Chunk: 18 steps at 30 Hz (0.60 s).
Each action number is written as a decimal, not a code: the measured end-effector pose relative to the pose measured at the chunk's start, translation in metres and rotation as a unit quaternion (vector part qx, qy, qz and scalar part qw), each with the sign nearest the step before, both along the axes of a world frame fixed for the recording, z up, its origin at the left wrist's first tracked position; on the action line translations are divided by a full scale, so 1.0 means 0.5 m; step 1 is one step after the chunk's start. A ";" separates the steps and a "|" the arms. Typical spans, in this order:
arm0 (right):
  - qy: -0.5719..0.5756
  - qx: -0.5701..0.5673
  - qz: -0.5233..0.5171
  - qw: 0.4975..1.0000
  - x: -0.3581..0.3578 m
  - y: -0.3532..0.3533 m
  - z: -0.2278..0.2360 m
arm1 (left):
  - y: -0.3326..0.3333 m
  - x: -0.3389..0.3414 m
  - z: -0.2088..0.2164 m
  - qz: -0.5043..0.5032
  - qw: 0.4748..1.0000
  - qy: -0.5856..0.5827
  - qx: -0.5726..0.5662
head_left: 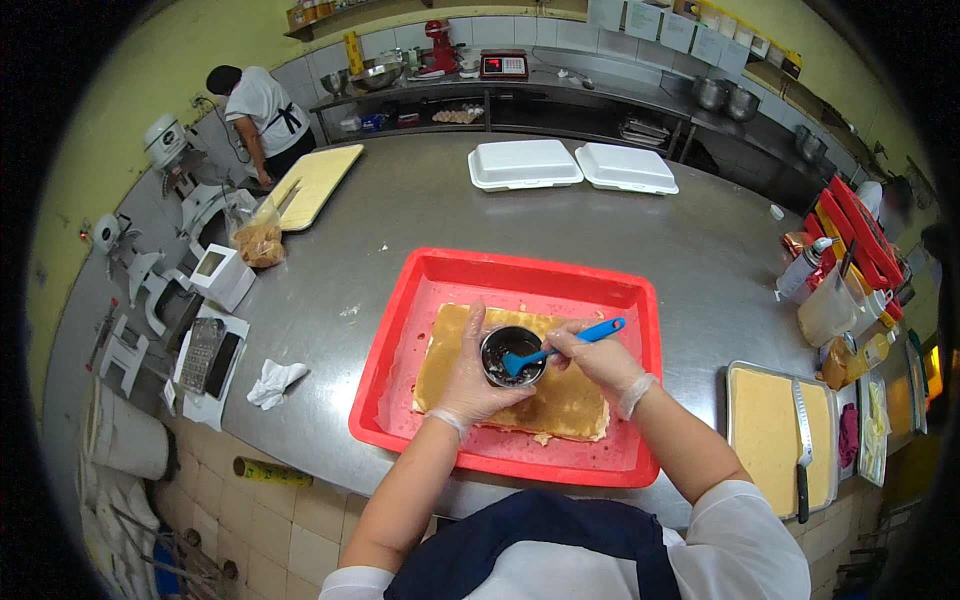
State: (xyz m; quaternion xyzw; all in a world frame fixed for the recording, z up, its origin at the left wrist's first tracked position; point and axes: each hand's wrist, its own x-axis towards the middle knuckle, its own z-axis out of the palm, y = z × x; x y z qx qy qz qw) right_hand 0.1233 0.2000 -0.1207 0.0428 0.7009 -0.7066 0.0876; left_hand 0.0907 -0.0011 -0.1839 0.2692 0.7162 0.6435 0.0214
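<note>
My left hand, in a clear plastic glove, is wrapped round the side of a small round metal bowl. Dark contents coat the inside of the bowl. A blue spatula is gripped by its handle in my gloved right hand, and its blue head rests inside the bowl. Both hands are over a rectangular sheet of golden-brown cake, which shows a pale cream edge. The cake lies in a large red tray with raised walls.
Two white foam boxes stand at the table's far side. A sheet pan of cake with a serrated knife lies at the right. Bottles crowd the right edge. A crumpled napkin lies left. Another person stands far left.
</note>
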 end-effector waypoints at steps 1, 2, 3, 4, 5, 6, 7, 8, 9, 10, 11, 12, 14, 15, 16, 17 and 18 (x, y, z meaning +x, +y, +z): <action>0.016 -0.017 -0.009 1.000 -0.003 0.002 -0.004 | 0.000 0.001 0.001 0.006 1.000 0.017 -0.003; 0.024 -0.037 -0.015 0.999 -0.006 0.008 -0.006 | -0.001 0.001 0.002 0.015 0.999 0.030 -0.012; 0.023 -0.055 -0.025 0.998 -0.010 0.019 -0.007 | -0.001 0.001 0.003 0.030 0.998 0.041 -0.026; 0.047 -0.093 -0.063 0.993 -0.009 0.034 -0.006 | -0.002 0.000 0.004 0.040 0.999 0.022 -0.014; 0.055 -0.116 -0.090 0.988 -0.011 0.051 -0.003 | -0.001 -0.002 0.005 0.054 0.999 0.002 -0.007; 0.063 -0.144 -0.109 0.982 -0.013 0.070 0.000 | -0.001 -0.005 0.005 0.069 0.997 -0.016 -0.002; 0.078 -0.175 -0.127 0.973 -0.012 0.086 0.001 | 0.000 -0.007 0.005 0.092 0.996 -0.019 0.008; 0.060 -0.155 -0.125 0.978 -0.007 0.099 0.000 | 0.001 -0.010 0.005 0.116 0.993 -0.017 0.017; 0.051 -0.140 -0.121 0.981 -0.001 0.109 -0.003 | 0.002 -0.012 0.006 0.136 0.990 -0.025 0.027; 0.047 -0.123 -0.122 0.984 0.005 0.116 -0.007 | 0.001 -0.012 0.006 0.165 0.986 -0.023 0.003; 0.004 -0.070 -0.087 0.994 0.011 0.119 -0.014 | 0.001 -0.013 0.006 0.172 0.984 -0.037 0.011; -0.035 -0.015 -0.056 0.998 0.018 0.119 -0.021 | 0.000 -0.014 0.006 0.178 0.983 -0.044 0.024; -0.109 0.050 -0.014 0.993 0.029 0.115 -0.036 | -0.001 -0.013 0.008 0.184 0.981 -0.042 0.033; -0.079 0.043 -0.061 0.994 0.031 0.113 -0.041 | -0.002 -0.013 0.009 0.185 0.982 -0.034 0.028; -0.062 0.039 -0.100 0.992 0.033 0.110 -0.046 | -0.002 -0.012 0.010 0.188 0.981 -0.032 0.022; -0.036 0.039 -0.145 0.988 0.034 0.107 -0.050 | -0.003 -0.010 0.011 0.185 0.982 -0.026 0.027; -0.056 0.038 -0.114 0.991 0.034 0.104 -0.052 | -0.003 -0.009 0.012 0.182 0.983 -0.023 0.030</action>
